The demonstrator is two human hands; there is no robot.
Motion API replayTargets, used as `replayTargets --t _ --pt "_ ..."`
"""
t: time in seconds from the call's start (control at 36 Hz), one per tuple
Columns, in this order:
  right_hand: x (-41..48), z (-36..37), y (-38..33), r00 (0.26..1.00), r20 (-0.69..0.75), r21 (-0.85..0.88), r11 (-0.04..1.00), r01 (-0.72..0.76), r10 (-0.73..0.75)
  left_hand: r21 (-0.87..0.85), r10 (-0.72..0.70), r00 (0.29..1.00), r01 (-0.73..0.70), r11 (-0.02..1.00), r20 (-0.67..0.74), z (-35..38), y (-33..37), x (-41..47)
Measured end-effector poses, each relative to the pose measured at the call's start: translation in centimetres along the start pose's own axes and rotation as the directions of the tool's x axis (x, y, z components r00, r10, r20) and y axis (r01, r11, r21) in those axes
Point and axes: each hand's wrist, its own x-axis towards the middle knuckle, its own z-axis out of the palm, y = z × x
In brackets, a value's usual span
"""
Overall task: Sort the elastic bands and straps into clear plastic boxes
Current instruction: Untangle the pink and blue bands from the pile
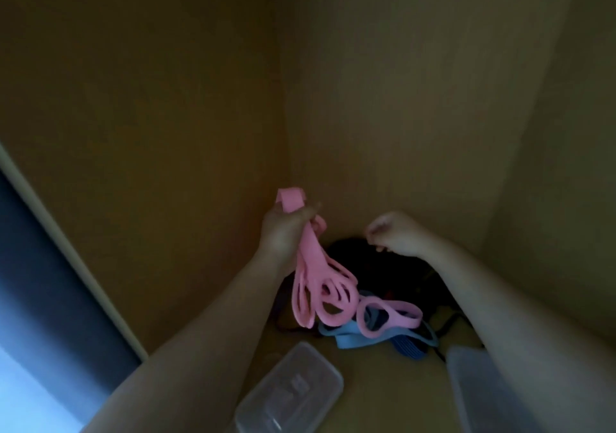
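Dim wall point(400, 99), left hand point(283, 229) grips pink bands point(313, 286), right hand point(396, 232) curled empty, straps point(360, 259) murky

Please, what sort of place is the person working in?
Likely a dim indoor corner, perhaps inside a wooden cupboard: two plain tan panels meet at an edge, and a clear plastic box and heaped bands lie on a tan surface.

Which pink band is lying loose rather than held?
The single pink band lying across the blue bands on the pile. The other pink bands hang as a bunch gripped in the left hand.
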Motion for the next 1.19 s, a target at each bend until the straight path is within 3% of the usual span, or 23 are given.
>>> replayTargets --t 0.22,0.5,0.69,0.86,1.06,1.19 --pt "-0.5 3.4 6.6 0.973 0.174 -0.293 0.952 -0.094 0.149 0.055 -0.016 0.999 0.018 0.998 -0.033 -0.1 -0.9 -0.1" --pt "-0.2 6.6 9.4 0.947 0.245 -0.434 0.897 -0.085 0.209 0.147 -0.030 0.994 0.015 0.989 0.101 -1.0 -1.9 -0.8" --pt "0.6 3.5 6.6 0.963 0.198 -0.296 0.948 -0.119 0.183 0.173 -0.028 0.996 0.013 0.985 0.082 -1.8 -1.8 -0.4" --pt "1.1 -1.4 1.7 1.000 0.013 0.070 0.997 -0.023 0.022 0.176 0.000 0.999 -0.006 0.984 0.039 -1.7 -1.5 0.0" --pt "0.2 -5.9 -4.9 0.954 -0.267 0.367 0.901 0.231 -0.136 0.125 -0.032 0.994 0.019 0.992 0.107 -1.4 -0.5 0.6" --pt "-1.0 -8.0 -9.6 0.924 -0.306 0.474 0.805 0.356 -0.229 0.031 -0.107 0.985 0.104 0.994 0.134 -1.1 0.5 1.2"
